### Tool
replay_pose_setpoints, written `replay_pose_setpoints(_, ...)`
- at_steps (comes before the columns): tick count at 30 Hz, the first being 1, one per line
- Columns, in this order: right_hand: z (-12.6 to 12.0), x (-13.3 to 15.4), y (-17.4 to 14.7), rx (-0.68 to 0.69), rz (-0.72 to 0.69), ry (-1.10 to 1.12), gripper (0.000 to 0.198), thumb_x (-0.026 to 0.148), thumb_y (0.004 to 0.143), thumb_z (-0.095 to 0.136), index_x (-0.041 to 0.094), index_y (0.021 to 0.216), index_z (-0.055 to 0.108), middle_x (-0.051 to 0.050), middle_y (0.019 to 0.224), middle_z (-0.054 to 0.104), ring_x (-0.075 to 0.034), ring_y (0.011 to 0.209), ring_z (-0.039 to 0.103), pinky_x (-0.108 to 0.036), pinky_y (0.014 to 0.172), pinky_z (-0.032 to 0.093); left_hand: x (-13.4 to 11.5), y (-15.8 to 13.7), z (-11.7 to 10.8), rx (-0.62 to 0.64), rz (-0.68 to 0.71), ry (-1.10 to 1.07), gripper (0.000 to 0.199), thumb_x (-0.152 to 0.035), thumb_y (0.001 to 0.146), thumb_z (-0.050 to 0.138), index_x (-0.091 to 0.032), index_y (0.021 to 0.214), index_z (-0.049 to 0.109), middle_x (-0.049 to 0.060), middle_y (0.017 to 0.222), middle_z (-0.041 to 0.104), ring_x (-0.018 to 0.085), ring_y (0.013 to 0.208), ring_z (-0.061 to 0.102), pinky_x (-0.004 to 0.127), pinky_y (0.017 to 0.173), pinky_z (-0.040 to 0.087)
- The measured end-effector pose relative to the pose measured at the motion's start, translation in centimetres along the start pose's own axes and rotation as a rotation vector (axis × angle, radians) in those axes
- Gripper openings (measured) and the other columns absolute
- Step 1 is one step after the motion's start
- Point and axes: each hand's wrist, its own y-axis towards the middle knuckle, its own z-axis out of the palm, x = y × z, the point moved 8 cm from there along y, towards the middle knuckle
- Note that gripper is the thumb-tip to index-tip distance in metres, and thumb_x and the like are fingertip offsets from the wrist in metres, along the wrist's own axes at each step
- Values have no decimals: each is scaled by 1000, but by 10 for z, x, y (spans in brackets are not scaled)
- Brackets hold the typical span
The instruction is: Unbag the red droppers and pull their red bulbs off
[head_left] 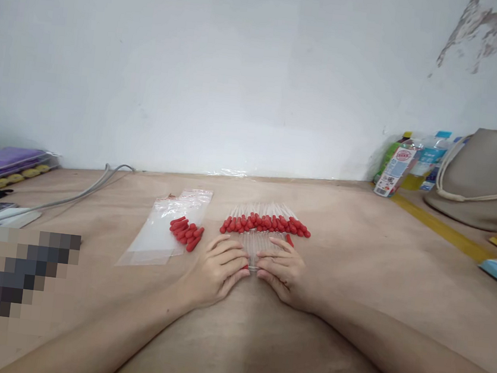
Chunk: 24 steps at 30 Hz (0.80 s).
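Observation:
Clear glass dropper tubes [251, 242] lie side by side on the brown tabletop between my hands. My left hand [223, 267] is curled over their left side, and a bit of red shows by its fingertips. From the right, my right hand [281, 271] bends its fingers over the same tubes, with a red rubber bulb [289, 240] just behind its knuckles. Beyond the tubes is a row of droppers fitted with red bulbs [266, 221], their thin tips pointing at the wall. What lies under my palms is hidden.
Loose red bulbs [187, 233] are heaped on clear zip bags [148, 241] to the left. Grey cables [91, 189] and a purple package [4, 161] lie farther left. Bottles [428, 159], a carton [396, 170] and a beige bag [487, 178] stand at the right by the wall.

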Motion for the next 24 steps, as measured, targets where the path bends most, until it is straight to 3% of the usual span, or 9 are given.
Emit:
replay_pose_setpoints(9, -7, 4, -4, -52, -61, -35, 14, 17, 83, 50, 15, 90, 62, -8, 92, 68, -14, 94, 61, -33, 93, 45, 2, -1, 3, 77, -35, -1, 12, -21, 84, 50, -20, 89, 61, 1, 90, 67, 17, 95, 55, 40, 97, 34)
replay_pose_setpoints(18, -21, 8, -11, -86, -104, -14, 22, 10, 82, 50, 17, 101, 59, -5, 92, 68, -15, 100, 58, -37, 98, 42, 4, -6, -3, 46, -14, -9, 11, -19, 84, 49, -20, 88, 60, 1, 88, 67, 17, 94, 56, 39, 95, 35)
replay_pose_setpoints(21, -33, -4, -14, -126, -18, -23, 22, 11, 82, 50, 18, 101, 59, -5, 91, 67, -16, 98, 58, -38, 94, 43, 13, -14, -7, -4, -65, 8, 12, -18, 83, 50, -21, 90, 59, 2, 91, 65, 17, 90, 55, 37, 86, 40)
replay_pose_setpoints(24, -40, -20, -16, -157, 136, -108, 17, 18, 83, 52, 19, 96, 63, -3, 74, 64, -15, 78, 58, -33, 75, 47, 13, -19, -9, -45, -63, 0, 17, -18, 82, 53, -23, 98, 58, 4, 90, 60, 14, 76, 53, 28, 68, 44)
